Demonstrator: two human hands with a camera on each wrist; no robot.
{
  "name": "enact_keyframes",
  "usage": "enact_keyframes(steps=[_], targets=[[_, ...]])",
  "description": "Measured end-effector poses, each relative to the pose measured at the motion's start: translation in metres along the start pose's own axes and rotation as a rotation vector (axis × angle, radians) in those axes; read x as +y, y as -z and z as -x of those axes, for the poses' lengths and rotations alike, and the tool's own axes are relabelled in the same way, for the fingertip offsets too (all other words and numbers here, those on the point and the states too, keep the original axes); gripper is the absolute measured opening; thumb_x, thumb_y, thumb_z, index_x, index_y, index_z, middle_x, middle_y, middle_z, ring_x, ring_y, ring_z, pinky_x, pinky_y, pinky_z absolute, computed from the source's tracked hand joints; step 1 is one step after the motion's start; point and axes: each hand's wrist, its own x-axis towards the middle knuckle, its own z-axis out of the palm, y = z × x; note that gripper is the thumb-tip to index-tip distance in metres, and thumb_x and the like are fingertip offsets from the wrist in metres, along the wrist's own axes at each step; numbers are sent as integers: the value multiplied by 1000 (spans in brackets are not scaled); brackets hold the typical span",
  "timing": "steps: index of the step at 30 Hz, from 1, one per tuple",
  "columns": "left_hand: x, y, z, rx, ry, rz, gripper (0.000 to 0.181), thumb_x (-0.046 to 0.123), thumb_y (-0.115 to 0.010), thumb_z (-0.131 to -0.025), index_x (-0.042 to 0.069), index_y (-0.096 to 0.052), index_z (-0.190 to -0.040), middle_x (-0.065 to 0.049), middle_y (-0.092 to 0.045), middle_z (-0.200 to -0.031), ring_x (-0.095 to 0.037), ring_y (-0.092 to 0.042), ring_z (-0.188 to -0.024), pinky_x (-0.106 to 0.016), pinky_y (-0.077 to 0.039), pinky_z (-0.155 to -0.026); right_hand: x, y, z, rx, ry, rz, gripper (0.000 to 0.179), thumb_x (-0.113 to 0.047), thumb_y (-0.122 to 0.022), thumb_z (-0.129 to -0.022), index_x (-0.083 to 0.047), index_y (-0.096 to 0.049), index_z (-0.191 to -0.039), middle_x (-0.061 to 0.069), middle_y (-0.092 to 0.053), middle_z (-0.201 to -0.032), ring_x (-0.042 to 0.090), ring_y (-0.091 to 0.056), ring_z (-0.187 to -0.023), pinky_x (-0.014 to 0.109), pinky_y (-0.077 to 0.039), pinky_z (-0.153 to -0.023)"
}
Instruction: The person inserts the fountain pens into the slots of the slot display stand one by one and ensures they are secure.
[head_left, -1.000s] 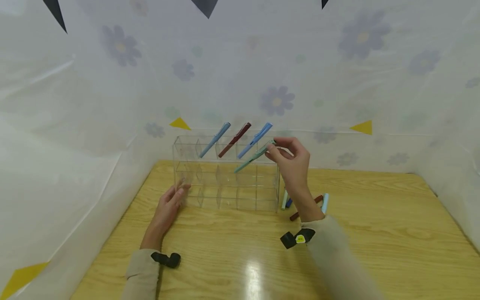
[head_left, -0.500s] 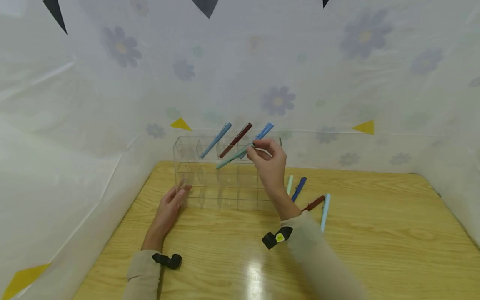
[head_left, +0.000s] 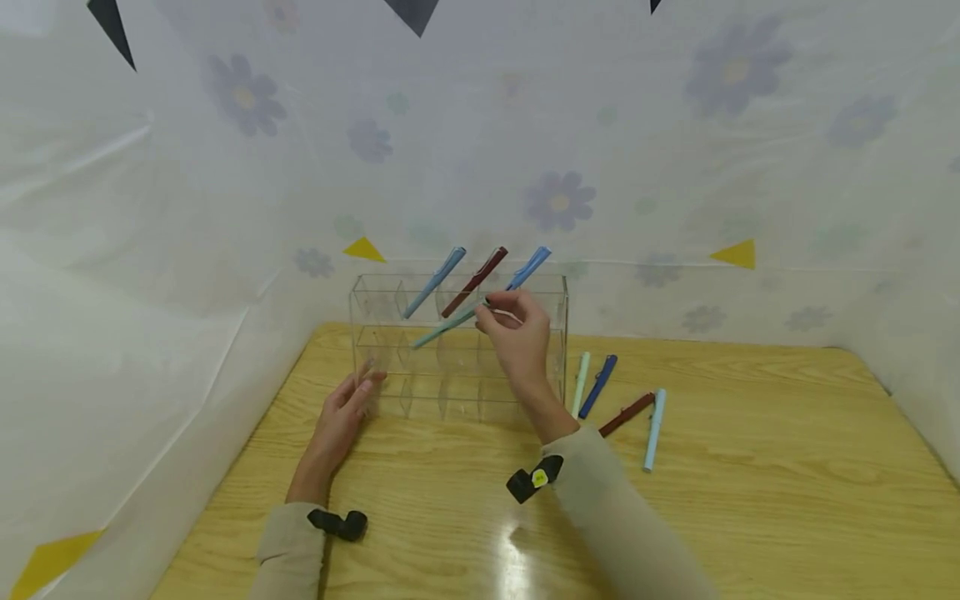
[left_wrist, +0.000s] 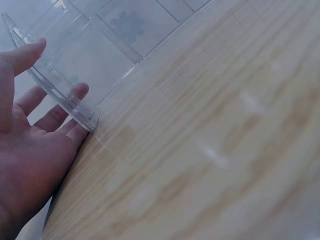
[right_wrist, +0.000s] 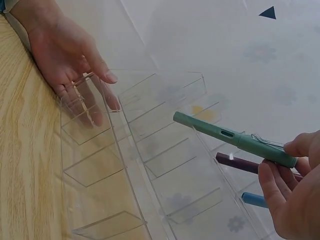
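With your right hand [head_left: 521,333] you pinch the green pen [head_left: 447,327] near its clip end, the fingers clamped on it. The pen is tilted before the clear rack [head_left: 420,375]; I cannot tell whether its lower end touches. Your left hand [head_left: 341,421] holds the rack's left end wall, thumb on one side and fingers on the other. In the top row lean a grey-blue pen [head_left: 435,283], a dark red pen [head_left: 475,283] and a bright blue pen [head_left: 529,267]. Right of the rack, four more pens [head_left: 598,387] lie on the worktop [head_left: 787,467].
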Motion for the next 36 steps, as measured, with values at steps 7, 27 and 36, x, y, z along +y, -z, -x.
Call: enact_keyframes(steps=[7,27,36], targets=[[-2,1,0,-4,-11,-7,54,35,-44,-112,-3,-47,-149,-13,-36,-163,-25,-24,-151,-29,-31,-106,9,-13,0,-18,-50,95,16,2,-75,-90,8,-70,-105,23,-70,-104,28,-74,-87,33,-60,-72],[1,1,2,10,-9,-46,55,37,-44,-112,-2,-48,-149,-16,-43,-158,-21,-28,-149,-26,-32,-104,11,-18,-2,-101,18,478,11,-10,-78,-93,-3,-75,-101,8,-76,-97,22,-74,-86,37,-59,-76],[2,1,3,8,-8,-58,53,37,-45,-111,-1,-49,-149,-13,-44,-158,-22,-28,-149,-29,-31,-108,16,-18,-2,-95,58,523,13,-8,-77,-93,-3,-73,-104,9,-77,-96,22,-74,-85,37,-59,-73]])
